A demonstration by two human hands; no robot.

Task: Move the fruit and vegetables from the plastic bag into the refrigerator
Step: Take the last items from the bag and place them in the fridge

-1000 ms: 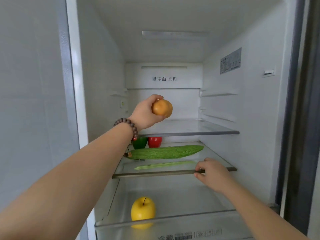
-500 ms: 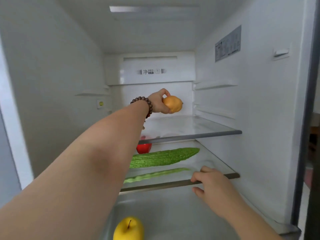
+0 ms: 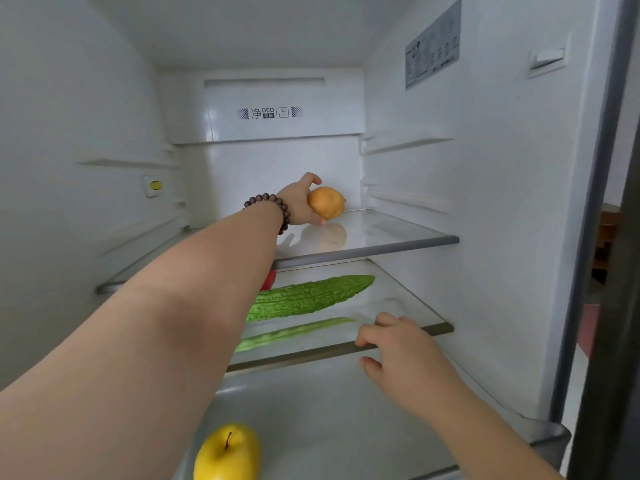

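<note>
My left hand [image 3: 298, 199] reaches deep into the open refrigerator and grips an orange-yellow fruit [image 3: 326, 202], holding it just at the surface of the upper glass shelf [image 3: 398, 237] near the back. A long green bitter gourd [image 3: 311, 296] lies on the middle glass shelf [image 3: 346, 349], with a red fruit [image 3: 268, 280] partly hidden behind my left forearm. My right hand [image 3: 398, 351] grips the front edge of that middle shelf, fingers on top and thumb beneath. A yellow apple [image 3: 227, 452] sits on the lowest level at the front. The plastic bag is out of view.
White fridge walls close in on both sides, with empty shelf rails [image 3: 405, 143] on the right wall. The dark door edge [image 3: 609, 237] stands at the far right. The upper shelf holds only the fruit in my hand.
My left hand has pushed farther in and lowered the orange-yellow fruit down to the upper shelf. The view has moved closer into the fridge. My right hand stays on the middle shelf edge.
</note>
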